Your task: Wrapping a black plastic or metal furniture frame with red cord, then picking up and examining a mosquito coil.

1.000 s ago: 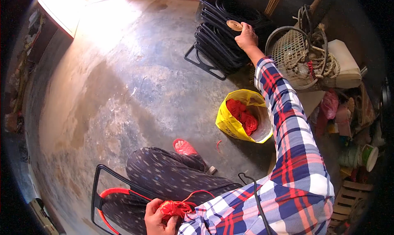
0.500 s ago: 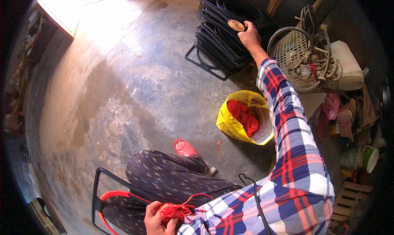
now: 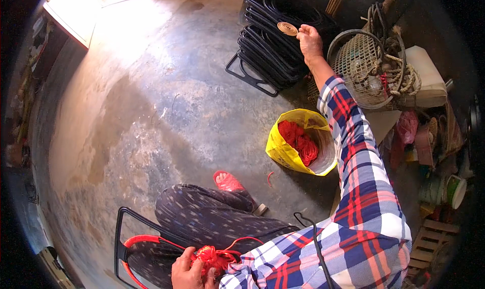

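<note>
Red cord bundle [image 3: 214,258] is at the near edge of our lap [image 3: 202,213], grasped by our left hand [image 3: 188,274] against the plaid shirt [image 3: 298,248], probably to keep its loops gathered; the yellow bag [image 3: 279,147] stands open on the floor, seemingly to keep the cord inside within reach. Our right hand [image 3: 310,41] has its fingers drawn together at the tan coil's [image 3: 287,28] right edge, over the black frame stack [image 3: 273,51]; whether they grip it, we cannot tell. Versus one second earlier, we note the right-hand fingers shifted rightward relative to the coil, bag unmoved.
</note>
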`<move>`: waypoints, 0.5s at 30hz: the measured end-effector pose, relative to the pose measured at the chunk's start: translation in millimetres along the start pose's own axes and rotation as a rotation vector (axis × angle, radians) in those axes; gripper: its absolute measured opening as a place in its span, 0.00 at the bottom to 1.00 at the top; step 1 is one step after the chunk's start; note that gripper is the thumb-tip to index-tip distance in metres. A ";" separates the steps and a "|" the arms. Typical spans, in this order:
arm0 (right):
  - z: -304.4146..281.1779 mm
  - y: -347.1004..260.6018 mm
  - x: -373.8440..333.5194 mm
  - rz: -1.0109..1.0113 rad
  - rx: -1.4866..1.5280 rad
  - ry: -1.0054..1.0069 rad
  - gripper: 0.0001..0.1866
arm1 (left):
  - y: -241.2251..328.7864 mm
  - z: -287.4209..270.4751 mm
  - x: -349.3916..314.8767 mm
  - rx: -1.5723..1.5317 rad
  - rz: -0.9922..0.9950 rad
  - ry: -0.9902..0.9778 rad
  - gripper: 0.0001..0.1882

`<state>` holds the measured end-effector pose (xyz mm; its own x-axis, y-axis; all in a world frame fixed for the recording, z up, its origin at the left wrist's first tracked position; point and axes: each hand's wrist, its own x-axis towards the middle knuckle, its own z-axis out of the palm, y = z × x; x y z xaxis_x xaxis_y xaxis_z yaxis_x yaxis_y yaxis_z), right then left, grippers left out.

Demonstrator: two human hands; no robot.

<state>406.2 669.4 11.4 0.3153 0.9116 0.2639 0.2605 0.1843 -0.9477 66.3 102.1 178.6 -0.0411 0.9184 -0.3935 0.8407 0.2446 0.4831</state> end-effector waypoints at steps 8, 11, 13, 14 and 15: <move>-19.1 -63.5 -162.3 0.012 0.188 -0.333 0.18 | -10.0 11.5 4.2 -0.028 0.074 0.090 0.15; -34.9 -106.9 -251.1 0.037 0.237 -0.632 0.15 | -16.9 23.0 1.2 -0.114 0.079 0.124 0.13; -47.3 -131.9 -304.8 0.056 0.191 -0.859 0.13 | -22.4 28.8 -3.0 -0.176 0.075 0.154 0.14; -54.3 -145.1 -329.3 0.050 0.143 -0.958 0.12 | -27.8 35.5 -3.9 -0.117 0.060 0.165 0.17; -56.3 -157.0 -354.7 0.063 0.220 -1.059 0.13 | -34.0 43.5 -9.0 -0.202 0.053 0.191 0.16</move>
<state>304.9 296.3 76.6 -0.6538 0.7563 0.0247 0.0689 0.0920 -0.9934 61.7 72.0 131.7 -0.1174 0.9687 -0.2187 0.7203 0.2346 0.6528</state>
